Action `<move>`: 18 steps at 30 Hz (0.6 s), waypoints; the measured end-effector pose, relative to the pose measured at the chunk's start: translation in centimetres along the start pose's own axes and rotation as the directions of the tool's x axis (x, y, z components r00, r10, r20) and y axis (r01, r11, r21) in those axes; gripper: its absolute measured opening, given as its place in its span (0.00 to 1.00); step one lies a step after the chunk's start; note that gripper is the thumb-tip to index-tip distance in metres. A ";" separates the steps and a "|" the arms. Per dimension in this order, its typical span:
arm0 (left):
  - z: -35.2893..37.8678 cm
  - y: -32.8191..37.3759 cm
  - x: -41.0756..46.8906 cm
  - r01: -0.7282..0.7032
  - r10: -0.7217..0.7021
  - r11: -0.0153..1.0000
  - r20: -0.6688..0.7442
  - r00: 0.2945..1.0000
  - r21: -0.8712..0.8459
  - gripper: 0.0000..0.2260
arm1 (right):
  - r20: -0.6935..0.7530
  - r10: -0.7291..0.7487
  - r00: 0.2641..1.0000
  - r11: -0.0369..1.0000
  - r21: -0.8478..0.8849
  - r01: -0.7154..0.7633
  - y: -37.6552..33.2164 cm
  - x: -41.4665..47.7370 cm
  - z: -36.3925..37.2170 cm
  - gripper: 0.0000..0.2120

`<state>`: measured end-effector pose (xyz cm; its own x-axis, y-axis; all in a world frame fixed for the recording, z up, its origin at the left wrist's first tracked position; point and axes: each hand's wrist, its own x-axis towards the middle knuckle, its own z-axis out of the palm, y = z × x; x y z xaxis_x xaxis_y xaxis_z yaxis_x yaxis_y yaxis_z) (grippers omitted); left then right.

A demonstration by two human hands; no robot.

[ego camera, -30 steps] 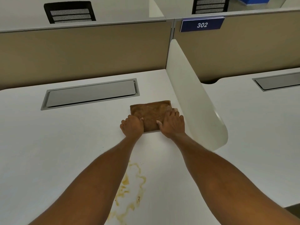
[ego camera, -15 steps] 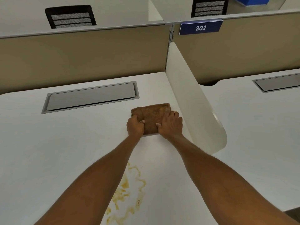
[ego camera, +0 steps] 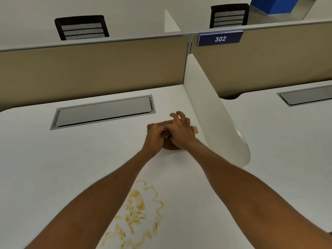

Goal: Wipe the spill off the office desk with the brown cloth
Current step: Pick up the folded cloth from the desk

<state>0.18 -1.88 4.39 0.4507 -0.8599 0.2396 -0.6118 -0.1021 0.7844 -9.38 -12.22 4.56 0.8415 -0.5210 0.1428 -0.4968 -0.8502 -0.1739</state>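
A: Both hands are bunched together at the far side of the bench point(ego camera: 53, 168), tight against the white divider point(ego camera: 212, 123).

B: And the brown cloth point(ego camera: 171, 147) is between them, crumpled into a wad. The left hand point(ego camera: 155, 136) is curled shut around it, while the right hand point(ego camera: 180, 133) clamps it with palm and thumb, fingers point(ego camera: 179, 115) lifted and half spread.

A: Only a dark bulge shows under the wrists, plus a pale corner poking out by the divider. It looks soft and loosely gathered.

B: Now the key line: the spill point(ego camera: 138, 212) lies well apart from the cloth, straight back toward the person, between the two forearms.

A: A yellow-brown blotch with a wavy ring, stretched along that same near-far line. It looks untouched.

B: The left forearm runs closer to it, I'd say. The cloth must be drawn back toward the body.
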 end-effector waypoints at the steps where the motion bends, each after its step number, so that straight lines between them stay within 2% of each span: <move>1: -0.1 0.1 -0.1 0.053 -0.053 0.998 -0.012 0.999 -0.028 0.09 | 0.007 0.008 1.000 1.000 0.025 -0.008 -0.1 -0.2 -0.4 0.10; 3: -0.2 0.0 -0.2 0.176 -0.178 0.982 -0.040 0.983 -0.068 0.09 | 0.007 0.028 1.000 0.998 0.062 -0.028 -0.1 -0.5 -1.3 0.06; 6: -0.4 -0.3 -0.3 0.260 -0.255 0.964 0.076 0.964 -0.060 0.18 | -0.059 0.036 0.998 0.998 0.052 -0.033 0.0 -0.7 -2.9 0.07; 9: -0.5 -0.5 -0.5 0.216 -0.210 0.976 0.209 0.955 -0.005 0.28 | -0.129 -0.011 0.992 1.000 0.013 0.012 -0.3 -0.6 -4.4 0.07; 11: -0.5 -0.6 -0.7 0.147 -0.150 0.989 0.213 0.966 0.026 0.32 | -0.155 -0.035 0.987 0.999 0.008 0.036 -0.5 -0.6 -5.7 0.06; 13: -0.7 -0.9 -0.5 0.123 -0.136 0.989 0.168 0.976 0.086 0.25 | -0.188 -0.045 0.981 0.999 0.002 0.046 -0.5 -0.6 -7.1 0.06; 15: -1.1 -0.9 -0.3 0.154 -0.175 0.975 0.126 0.977 0.157 0.10 | -0.220 -0.053 0.974 0.998 0.020 0.059 -0.5 -0.9 -8.9 0.06; 16: -1.5 -0.9 -0.3 0.171 -0.194 0.968 0.109 0.975 0.185 0.06 | -0.222 -0.046 0.974 0.997 0.050 0.059 -0.5 -1.0 -9.8 0.06; 18: -2.0 -1.1 -0.2 0.196 -0.209 0.964 0.060 0.976 0.178 0.07 | -0.208 0.001 0.978 0.990 0.139 0.028 -0.6 -1.4 -11.7 0.06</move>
<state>2.09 -0.62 4.67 0.5287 -0.8481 0.0353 -0.6174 -0.3557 0.7017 -12.73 -11.92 15.87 0.7786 -0.5262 0.3419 -0.4386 -0.8459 -0.3034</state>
